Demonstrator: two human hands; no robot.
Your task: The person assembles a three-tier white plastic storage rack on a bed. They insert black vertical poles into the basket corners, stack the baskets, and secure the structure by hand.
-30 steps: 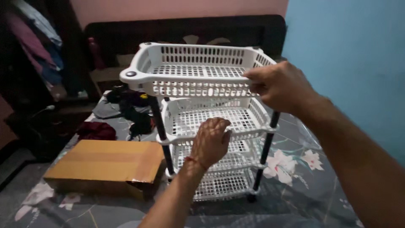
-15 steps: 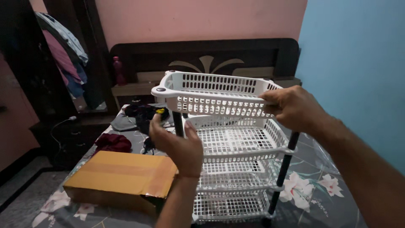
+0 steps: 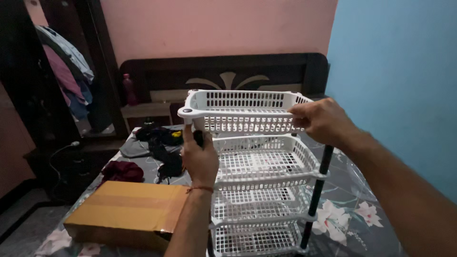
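At frame centre, the left hand [image 3: 200, 159] grips the rack's black post [image 3: 198, 138] while right hand [image 3: 321, 121] fingers clamp the top basket [image 3: 243, 112] rim, steadying it level.

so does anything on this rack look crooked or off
Yes: the top basket sits skewed against the tiers below, shifted toward the left. The left hand grips the black pole under its corner; the right hand holds its right end. The cardboard box has a torn corner.
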